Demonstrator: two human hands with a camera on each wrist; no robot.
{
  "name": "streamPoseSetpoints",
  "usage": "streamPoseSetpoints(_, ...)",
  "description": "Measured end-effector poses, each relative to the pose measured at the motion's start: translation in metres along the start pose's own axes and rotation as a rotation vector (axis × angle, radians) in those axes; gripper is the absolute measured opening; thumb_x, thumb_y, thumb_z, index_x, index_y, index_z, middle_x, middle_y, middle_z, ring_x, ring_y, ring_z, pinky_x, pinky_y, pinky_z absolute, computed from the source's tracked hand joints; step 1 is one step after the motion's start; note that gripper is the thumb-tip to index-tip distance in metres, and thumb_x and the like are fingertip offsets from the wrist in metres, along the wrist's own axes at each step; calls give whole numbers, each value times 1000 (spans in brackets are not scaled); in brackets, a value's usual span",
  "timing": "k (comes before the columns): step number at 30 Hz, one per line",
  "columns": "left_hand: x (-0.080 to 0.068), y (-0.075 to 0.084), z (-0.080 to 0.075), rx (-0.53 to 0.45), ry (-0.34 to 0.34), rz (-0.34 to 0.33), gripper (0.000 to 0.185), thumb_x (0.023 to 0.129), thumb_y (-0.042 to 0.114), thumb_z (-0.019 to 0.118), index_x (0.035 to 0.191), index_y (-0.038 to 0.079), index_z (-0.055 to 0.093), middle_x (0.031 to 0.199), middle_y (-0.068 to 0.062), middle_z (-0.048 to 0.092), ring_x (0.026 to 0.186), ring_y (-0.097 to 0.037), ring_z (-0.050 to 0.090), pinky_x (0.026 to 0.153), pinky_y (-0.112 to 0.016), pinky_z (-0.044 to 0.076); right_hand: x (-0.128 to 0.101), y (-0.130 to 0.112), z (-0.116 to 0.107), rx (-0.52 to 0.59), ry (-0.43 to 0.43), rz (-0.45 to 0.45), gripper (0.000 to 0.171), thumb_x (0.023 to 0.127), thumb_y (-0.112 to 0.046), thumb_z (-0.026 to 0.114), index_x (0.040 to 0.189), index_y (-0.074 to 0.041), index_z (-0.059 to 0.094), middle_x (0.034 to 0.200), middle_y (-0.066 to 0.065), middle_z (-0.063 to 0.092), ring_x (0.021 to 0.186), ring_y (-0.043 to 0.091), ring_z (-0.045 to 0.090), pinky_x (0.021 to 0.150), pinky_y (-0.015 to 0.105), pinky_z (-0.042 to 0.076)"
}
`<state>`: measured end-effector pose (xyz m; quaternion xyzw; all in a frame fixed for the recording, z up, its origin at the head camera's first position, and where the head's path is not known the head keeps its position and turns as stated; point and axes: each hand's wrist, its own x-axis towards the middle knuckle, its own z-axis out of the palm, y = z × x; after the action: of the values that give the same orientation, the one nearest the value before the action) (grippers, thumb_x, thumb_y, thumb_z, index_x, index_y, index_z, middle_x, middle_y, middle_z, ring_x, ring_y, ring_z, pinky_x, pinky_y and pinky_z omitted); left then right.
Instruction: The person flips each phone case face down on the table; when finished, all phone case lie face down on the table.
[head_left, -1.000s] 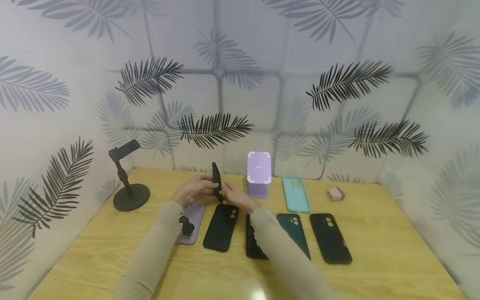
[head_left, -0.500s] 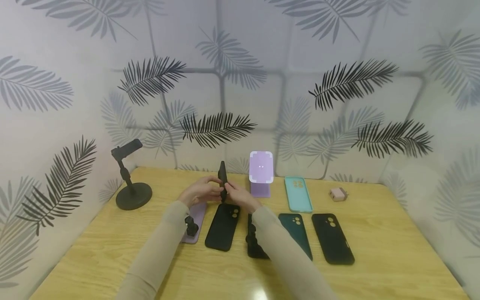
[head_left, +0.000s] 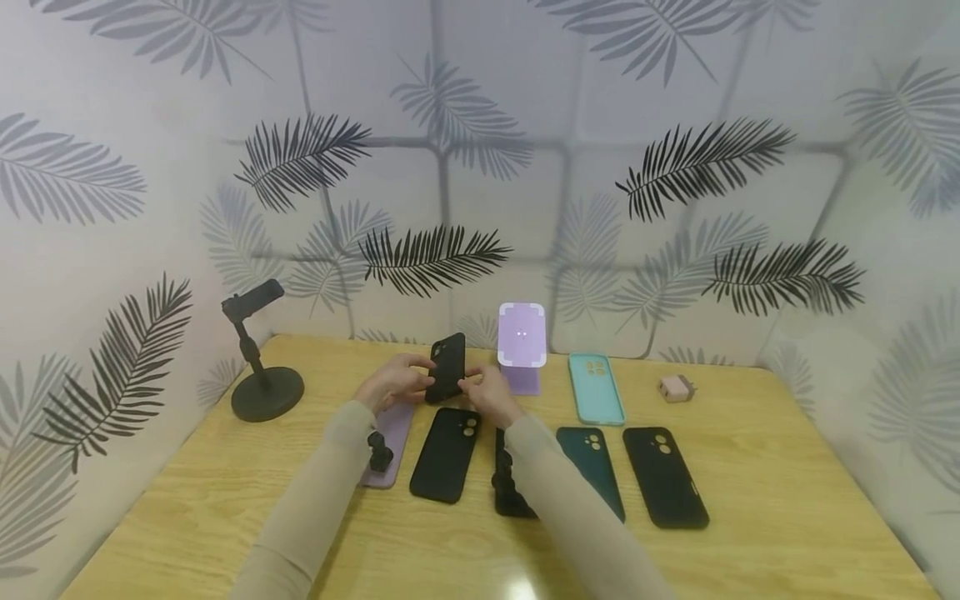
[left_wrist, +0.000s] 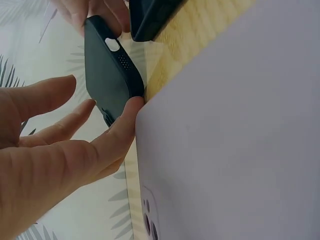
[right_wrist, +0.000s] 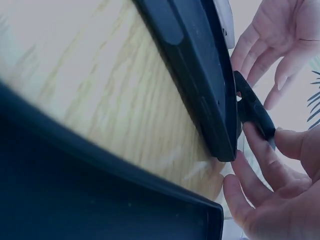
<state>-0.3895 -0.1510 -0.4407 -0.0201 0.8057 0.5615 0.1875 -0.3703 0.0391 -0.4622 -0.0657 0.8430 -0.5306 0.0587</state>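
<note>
Both hands hold a black phone case point(head_left: 447, 367) up above the wooden table point(head_left: 787, 500), its back and camera cutout facing me. My left hand point(head_left: 416, 377) holds its left edge and my right hand point(head_left: 474, 386) pinches its right edge. In the left wrist view the black case point(left_wrist: 110, 70) rests against my left fingers point(left_wrist: 115, 135), above a purple case point(left_wrist: 235, 150). In the right wrist view my right fingers point(right_wrist: 260, 150) pinch the held case point(right_wrist: 255, 110) beside a black case point(right_wrist: 200, 75) lying flat.
A purple case point(head_left: 386, 446), two black cases point(head_left: 444, 454) point(head_left: 663, 477), a dark green case point(head_left: 592, 467) and a case half hidden by my right arm point(head_left: 504, 492) lie in a row. Behind stand a purple stand point(head_left: 521, 343), a teal case point(head_left: 596, 387), a pink charger point(head_left: 675, 387) and a black holder point(head_left: 262, 358).
The held case stood edge-on to me; both hands have turned it so its back now faces me. The hands stayed in nearly the same place.
</note>
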Motion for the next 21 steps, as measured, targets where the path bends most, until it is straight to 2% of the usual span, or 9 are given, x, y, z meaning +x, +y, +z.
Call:
streamPoseSetpoints(4, 0, -2, -2, -30, -12, -2, 48, 97, 5, 53, 144, 5, 44, 153, -20, 34, 138, -35, 41, 106, -44, 48, -1, 2, -2, -88, 5, -37, 35, 97, -13, 60, 126, 6, 59, 115, 22, 68, 104, 31, 66, 84, 38, 57)
streamPoseSetpoints(7, 1, -4, -5, -41, -18, 5, 50, 97, 4, 53, 146, 3, 42, 155, -21, 31, 140, -36, 38, 106, -45, 48, 0, 5, -3, -112, -55, -64, 39, 96, -8, 60, 131, 9, 56, 125, 25, 63, 116, 36, 61, 96, 44, 54)
streamPoseSetpoints(9, 1, -6, -8, -27, -17, 14, 49, 98, 4, 52, 146, 2, 42, 155, -22, 31, 140, -37, 37, 105, -46, 48, 1, 6, -4, -111, -116, -80, 42, 95, -3, 58, 134, 12, 52, 129, 27, 60, 120, 36, 58, 100, 43, 52)
streamPoseSetpoints(12, 1, -9, -11, -18, -15, 21, 48, 98, 5, 52, 145, 2, 42, 155, -22, 32, 141, -38, 37, 105, -46, 48, 1, 5, -4, -102, -186, -93, 42, 93, 4, 53, 134, 14, 50, 124, 26, 62, 108, 28, 60, 90, 33, 54)
streamPoseSetpoints(13, 1, -9, -11, -19, -13, 21, 48, 98, 5, 52, 146, 2, 42, 155, -22, 32, 141, -37, 37, 105, -46, 48, 1, 5, -4, -103, -204, -104, 40, 92, 6, 51, 131, 15, 52, 117, 24, 63, 99, 24, 59, 82, 28, 52)
streamPoseSetpoints(16, 0, -9, -13, -33, -8, 13, 49, 98, 7, 53, 146, 4, 42, 155, -21, 33, 141, -37, 38, 106, -46, 47, 2, 2, -4, -114, -235, -121, 34, 90, 9, 48, 122, 16, 57, 97, 17, 58, 81, 18, 46, 66, 23, 38)
streamPoseSetpoints(19, 0, -8, -14, -42, -6, 12, 50, 99, 7, 53, 147, 3, 41, 155, -22, 33, 140, -38, 38, 106, -46, 47, 2, 1, -4, -133, -245, -128, 37, 89, 9, 46, 125, 16, 56, 101, 18, 58, 84, 20, 46, 68, 25, 39)
streamPoseSetpoints(21, 0, -8, -15, -41, -7, 8, 51, 99, 7, 53, 147, 2, 40, 154, -23, 33, 140, -38, 38, 107, -47, 46, 0, 1, -4, -153, -246, -124, 43, 90, 8, 46, 132, 15, 51, 116, 22, 60, 97, 23, 52, 80, 28, 47)
